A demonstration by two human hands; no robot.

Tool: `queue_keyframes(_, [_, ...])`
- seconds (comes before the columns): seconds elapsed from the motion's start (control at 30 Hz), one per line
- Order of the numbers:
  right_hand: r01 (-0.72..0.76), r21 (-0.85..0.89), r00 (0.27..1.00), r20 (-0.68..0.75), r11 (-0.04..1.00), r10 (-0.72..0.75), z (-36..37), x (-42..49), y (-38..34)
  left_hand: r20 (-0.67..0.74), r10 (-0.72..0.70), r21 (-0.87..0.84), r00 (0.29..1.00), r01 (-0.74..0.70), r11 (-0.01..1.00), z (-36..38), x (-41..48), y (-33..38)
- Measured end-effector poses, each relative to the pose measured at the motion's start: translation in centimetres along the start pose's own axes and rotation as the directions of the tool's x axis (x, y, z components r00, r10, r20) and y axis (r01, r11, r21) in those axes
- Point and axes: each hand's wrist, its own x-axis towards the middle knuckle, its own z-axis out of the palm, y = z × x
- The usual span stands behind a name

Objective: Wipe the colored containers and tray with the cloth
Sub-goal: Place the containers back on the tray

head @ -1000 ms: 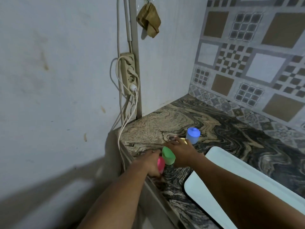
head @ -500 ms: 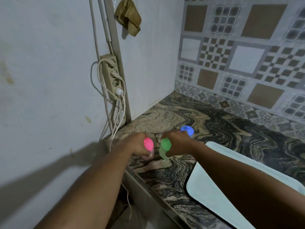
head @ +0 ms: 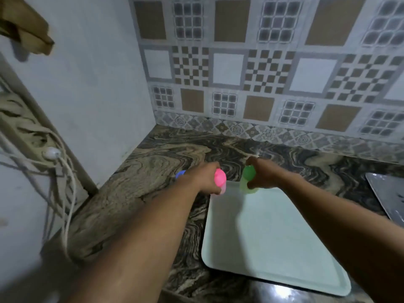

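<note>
My left hand (head: pixel 202 180) grips a pink-lidded container (head: pixel 220 181) at the far left corner of the pale tray (head: pixel 273 243). My right hand (head: pixel 261 176) grips a green-lidded container (head: pixel 247 179) over the tray's far edge. A blue container (head: pixel 180 174) stands on the counter, mostly hidden behind my left wrist. A brown cloth (head: pixel 26 29) hangs on the wall at the top left.
The marbled counter (head: pixel 166 162) meets a white wall on the left and a tiled backsplash behind. A power strip (head: pixel 24 132) with white cables hangs at the left edge. A metal sink rim (head: pixel 389 193) shows at the right.
Both hands have lifted the pink and green containers from the counter's left end and carried them right, over the tray's far edge. The blue one stayed put. My view swung right.
</note>
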Motion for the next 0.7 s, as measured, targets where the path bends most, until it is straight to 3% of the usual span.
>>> queue_keyframes(0.17, [-0.107, 0.055, 0.994, -0.002, 0.993, 0.107, 4.3, 0.9, 3.2, 0.052, 0.031, 0.059, 0.998, -0.034, 0.998, 4.3, 3.6, 0.7])
queue_keyframes(0.4, [-0.134, 0.094, 0.991, -0.007, 0.987, 0.135, 6.6, 1.9, 4.1, 0.086, 0.069, 0.102, 0.994, -0.078, 0.992, 7.3, 6.0, 0.2])
queue_keyframes(0.6, [-0.177, 0.049, 0.983, 0.050, 0.983, 0.174, 6.2, 1.7, 3.6, 0.129, 0.075, 0.066, 0.989, -0.084, 0.994, 6.8, 6.0, -0.1])
queue_keyframes(0.7, [-0.162, 0.008, 0.987, -0.014, 0.987, 0.162, 4.4, 2.1, 2.2, 0.085, 0.081, 0.053, 0.993, -0.085, 0.995, 4.9, 5.2, -0.8])
